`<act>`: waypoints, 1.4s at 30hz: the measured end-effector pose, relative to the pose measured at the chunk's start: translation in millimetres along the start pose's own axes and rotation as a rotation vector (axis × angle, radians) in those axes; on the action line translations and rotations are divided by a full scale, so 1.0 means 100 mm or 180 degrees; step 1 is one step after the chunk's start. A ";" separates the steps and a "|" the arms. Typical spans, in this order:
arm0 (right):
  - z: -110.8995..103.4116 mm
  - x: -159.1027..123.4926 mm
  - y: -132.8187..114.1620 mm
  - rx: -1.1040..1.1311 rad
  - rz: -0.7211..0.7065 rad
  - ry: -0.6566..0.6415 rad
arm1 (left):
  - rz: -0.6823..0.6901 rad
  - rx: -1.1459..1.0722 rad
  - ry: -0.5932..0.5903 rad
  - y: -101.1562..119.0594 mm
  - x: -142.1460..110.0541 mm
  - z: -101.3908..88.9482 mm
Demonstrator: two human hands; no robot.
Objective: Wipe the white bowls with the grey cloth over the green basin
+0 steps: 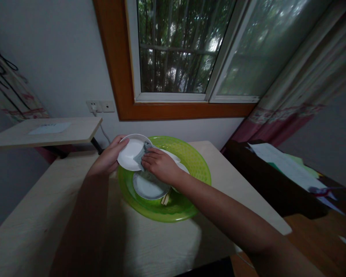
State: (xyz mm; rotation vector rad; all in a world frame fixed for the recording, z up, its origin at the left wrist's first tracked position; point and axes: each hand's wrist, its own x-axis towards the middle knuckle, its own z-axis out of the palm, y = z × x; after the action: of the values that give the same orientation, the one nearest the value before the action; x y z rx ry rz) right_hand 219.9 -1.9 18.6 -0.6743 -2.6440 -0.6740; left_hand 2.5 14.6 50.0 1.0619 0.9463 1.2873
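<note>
My left hand (112, 154) grips the left rim of a white plate (130, 154), thumb on its upper face, and holds it tilted above a green plastic basin. In my right hand (158, 163) is a grey-green cloth (141, 156), pressed against the plate's face. The green basin (197, 163) stands on the table. Inside it lie another white plate (150, 186), more white dishware (183, 167) partly hidden by my right hand and wrist, and the ends of some wooden chopsticks (165, 199).
The pale wooden table (161, 246) bears the basin. A raised shelf (72, 132) with a paper label stands at the left. Behind are a wall socket (100, 106) and a window (184, 50). At the right, papers (285, 165) lie on a dark piece of furniture (265, 184).
</note>
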 end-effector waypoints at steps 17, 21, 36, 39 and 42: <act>-0.04 0.01 -0.07 0.0308 0.0440 -0.0174 | 0.0164 -0.0921 0.0246 -0.23 0.08 0.37; -0.03 0.00 -0.02 0.0202 0.0218 -0.0062 | 0.0051 -0.0777 0.0135 -0.11 0.09 0.20; 0.02 0.00 0.00 0.0115 0.0201 -0.0085 | 0.0167 -0.0257 0.0051 -0.05 0.03 0.08; 0.03 0.00 -0.02 0.0261 0.0306 -0.0047 | 0.0268 -0.0459 0.0197 -0.11 0.07 0.18; 0.02 0.01 -0.05 0.0461 0.0465 -0.0009 | 0.0297 -0.0738 0.0295 -0.17 0.07 0.31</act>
State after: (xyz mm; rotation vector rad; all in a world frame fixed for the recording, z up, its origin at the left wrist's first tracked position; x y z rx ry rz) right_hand 216.7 -4.1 15.4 -0.8161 -2.5847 -0.4366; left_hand 37.2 19.5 42.5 0.8802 0.8008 1.4952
